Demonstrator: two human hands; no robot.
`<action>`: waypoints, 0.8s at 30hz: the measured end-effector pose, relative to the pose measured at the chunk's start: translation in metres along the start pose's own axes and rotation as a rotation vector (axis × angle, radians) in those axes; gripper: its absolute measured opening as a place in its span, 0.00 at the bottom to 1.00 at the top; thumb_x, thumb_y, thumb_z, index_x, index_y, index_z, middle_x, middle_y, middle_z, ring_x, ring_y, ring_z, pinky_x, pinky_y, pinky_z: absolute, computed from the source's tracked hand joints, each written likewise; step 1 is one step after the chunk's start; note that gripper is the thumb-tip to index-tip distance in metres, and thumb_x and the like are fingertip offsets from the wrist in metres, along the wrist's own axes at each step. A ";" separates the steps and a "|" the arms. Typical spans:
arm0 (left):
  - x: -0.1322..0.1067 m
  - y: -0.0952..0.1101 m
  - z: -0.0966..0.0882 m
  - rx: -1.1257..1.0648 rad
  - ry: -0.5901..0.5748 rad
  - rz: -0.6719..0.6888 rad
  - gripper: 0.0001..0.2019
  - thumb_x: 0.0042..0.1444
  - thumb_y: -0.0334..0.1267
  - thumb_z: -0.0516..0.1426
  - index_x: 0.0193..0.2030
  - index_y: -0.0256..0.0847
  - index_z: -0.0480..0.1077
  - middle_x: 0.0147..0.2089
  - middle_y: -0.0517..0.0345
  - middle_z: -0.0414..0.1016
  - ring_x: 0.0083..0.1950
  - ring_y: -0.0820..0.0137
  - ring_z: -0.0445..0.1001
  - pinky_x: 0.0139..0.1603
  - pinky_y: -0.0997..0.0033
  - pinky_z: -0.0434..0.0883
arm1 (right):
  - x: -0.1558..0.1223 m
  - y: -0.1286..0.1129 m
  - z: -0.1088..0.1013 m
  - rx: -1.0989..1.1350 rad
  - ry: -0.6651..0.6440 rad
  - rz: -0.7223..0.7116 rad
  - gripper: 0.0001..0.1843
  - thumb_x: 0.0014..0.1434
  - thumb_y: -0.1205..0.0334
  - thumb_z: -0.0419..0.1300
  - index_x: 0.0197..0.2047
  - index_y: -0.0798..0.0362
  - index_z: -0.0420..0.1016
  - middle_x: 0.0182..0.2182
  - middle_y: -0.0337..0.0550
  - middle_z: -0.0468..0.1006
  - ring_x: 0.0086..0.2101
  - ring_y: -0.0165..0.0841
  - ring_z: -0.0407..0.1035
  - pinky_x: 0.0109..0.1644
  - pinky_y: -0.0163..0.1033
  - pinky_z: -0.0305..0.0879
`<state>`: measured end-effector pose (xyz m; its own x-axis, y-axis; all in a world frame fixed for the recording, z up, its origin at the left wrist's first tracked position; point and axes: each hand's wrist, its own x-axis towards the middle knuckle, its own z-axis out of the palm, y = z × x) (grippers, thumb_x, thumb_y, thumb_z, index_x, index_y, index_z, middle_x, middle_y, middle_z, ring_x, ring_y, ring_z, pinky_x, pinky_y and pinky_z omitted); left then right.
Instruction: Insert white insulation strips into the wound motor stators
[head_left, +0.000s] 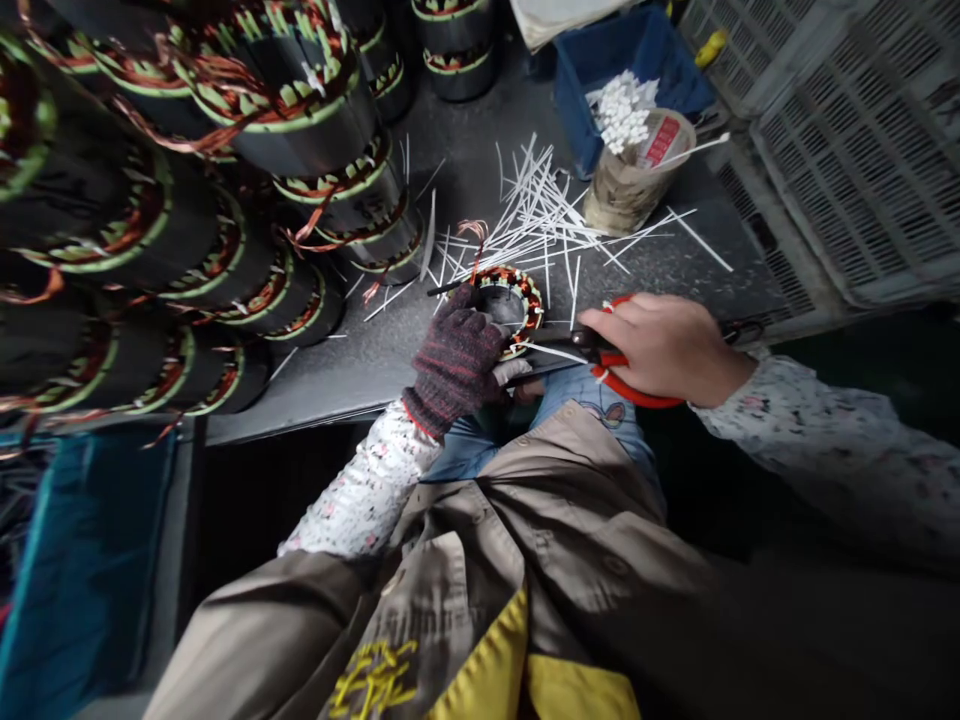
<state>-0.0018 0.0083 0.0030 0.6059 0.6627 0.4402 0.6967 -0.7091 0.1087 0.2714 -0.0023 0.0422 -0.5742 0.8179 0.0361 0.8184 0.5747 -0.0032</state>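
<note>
A small motor stator [534, 300], a ring wound with copper wire, sits near the bench's front edge. My left hand [459, 345], in a dark knitted glove, is closed around its near left side, and some of its fingers are hidden. In my right hand [664, 345], bare, are red-handled scissors [587, 344], their dark blades pointing left at the stator. Between the stator and the scissors stretches a white strip [553, 351]. Copper lead wires [474, 232] stand up at the ring's far side.
Stacked larger stators [307, 130] crowd the left. Loose white strips [536, 200] lie scattered beyond my hands. At the back right stand a round tub [611, 200] with a bundle of white pieces [622, 110] above it, a blue bin [577, 80] and grey plastic crates [847, 150].
</note>
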 end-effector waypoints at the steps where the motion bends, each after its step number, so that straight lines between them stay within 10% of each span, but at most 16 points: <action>1: 0.000 0.000 0.001 -0.007 0.001 0.005 0.25 0.62 0.64 0.55 0.32 0.43 0.72 0.28 0.57 0.70 0.38 0.62 0.75 0.69 0.39 0.69 | 0.000 -0.002 -0.001 0.003 0.021 -0.040 0.23 0.59 0.56 0.56 0.55 0.53 0.78 0.37 0.52 0.81 0.39 0.45 0.71 0.40 0.45 0.55; 17: 0.003 0.003 -0.008 0.127 -0.116 -0.004 0.21 0.63 0.58 0.57 0.35 0.40 0.75 0.32 0.55 0.75 0.41 0.62 0.77 0.71 0.42 0.67 | 0.003 -0.006 -0.001 -0.160 0.106 -0.163 0.21 0.61 0.60 0.54 0.55 0.54 0.78 0.33 0.48 0.80 0.36 0.40 0.69 0.40 0.43 0.52; 24: 0.009 0.010 -0.020 0.097 -0.123 -0.004 0.19 0.60 0.56 0.60 0.33 0.40 0.74 0.30 0.54 0.73 0.38 0.58 0.77 0.66 0.45 0.71 | 0.019 -0.001 0.004 0.080 -0.012 0.199 0.26 0.65 0.50 0.53 0.60 0.53 0.75 0.40 0.50 0.83 0.39 0.42 0.74 0.40 0.42 0.60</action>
<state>0.0025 0.0026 0.0261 0.6412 0.6943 0.3268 0.7295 -0.6837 0.0214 0.2593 0.0126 0.0392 -0.4017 0.9157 0.0146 0.9117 0.4013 -0.0881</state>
